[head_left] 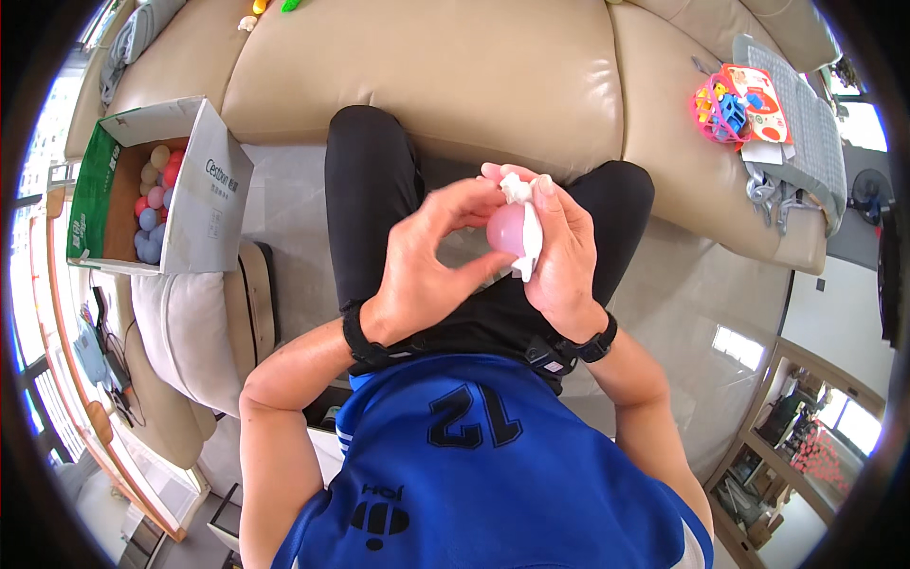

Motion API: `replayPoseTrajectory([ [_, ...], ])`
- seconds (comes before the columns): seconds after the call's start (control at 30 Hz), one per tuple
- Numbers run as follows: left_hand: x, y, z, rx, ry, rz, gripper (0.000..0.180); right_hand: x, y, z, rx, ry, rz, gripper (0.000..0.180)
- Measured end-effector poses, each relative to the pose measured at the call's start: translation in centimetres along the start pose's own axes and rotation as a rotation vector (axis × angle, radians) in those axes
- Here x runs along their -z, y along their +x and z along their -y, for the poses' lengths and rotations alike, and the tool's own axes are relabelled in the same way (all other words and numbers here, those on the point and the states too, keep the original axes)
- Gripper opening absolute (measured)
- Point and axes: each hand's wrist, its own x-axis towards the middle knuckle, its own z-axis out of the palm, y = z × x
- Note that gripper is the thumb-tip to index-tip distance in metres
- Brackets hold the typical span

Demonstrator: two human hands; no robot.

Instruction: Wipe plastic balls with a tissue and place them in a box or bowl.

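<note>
Above my lap I hold a small pink plastic ball (506, 230) and a crumpled white wipe (531, 242) between my two hands. My left hand (431, 256) curves round the ball from the left, thumb at its lower side and fingers at its upper side. On the other side, my right hand (564, 251) grips the wipe, which lies between its palm and the ball. A bunched end of the wipe sticks up by the right fingertips. Part of the ball is covered by the wipe and fingers.
At the left, a green and white cardboard box (204, 204) holds several coloured balls (152, 204). It stands by a light cushion (185, 332). Ahead is a beige leather sofa (427, 66). On its right side are a pink basket of small toys (720, 109) and a grey cloth (806, 133).
</note>
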Motion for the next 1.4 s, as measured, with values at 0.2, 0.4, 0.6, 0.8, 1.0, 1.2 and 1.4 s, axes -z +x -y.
replayPoseTrajectory([
  [0.2, 1.3, 0.0, -1.1, 0.62, -0.51, 0.139, 0.044, 0.6, 0.0, -0.7, 0.547, -0.426, 0.017, 0.038],
  [0.4, 1.9, 0.5, -0.2, 0.754, -0.593, 0.181, 0.037, 1.1, -0.1, -0.1, 0.722, -0.676, 0.183, 0.032],
  [0.6, 0.9, 0.1, -0.6, 0.044, 0.146, 0.153, 0.036, 1.0, 0.5, 0.6, 0.982, -0.996, 0.3, 0.026],
  [0.8, 0.7, 0.1, 0.5, 0.081, 0.003, 0.09, 0.045, -0.4, -0.1, 0.1, -0.032, 0.125, -0.025, 0.038],
  [1.0, 1.0, 0.8, -0.1, 0.005, 0.158, 0.253, 0.06, -0.2, -0.2, -0.8, -0.139, 0.318, -0.087, 0.046],
  [1.2, 1.1, 0.5, 0.1, 0.476, -0.572, 0.153, 0.053, -0.1, -0.1, -0.3, 0.528, -0.466, -0.016, 0.036],
  [1.4, 2.1, 1.2, -1.0, 0.525, -0.525, 0.265, 0.038, 1.6, 1.5, 0.6, 0.87, -0.697, 0.482, 0.033],
])
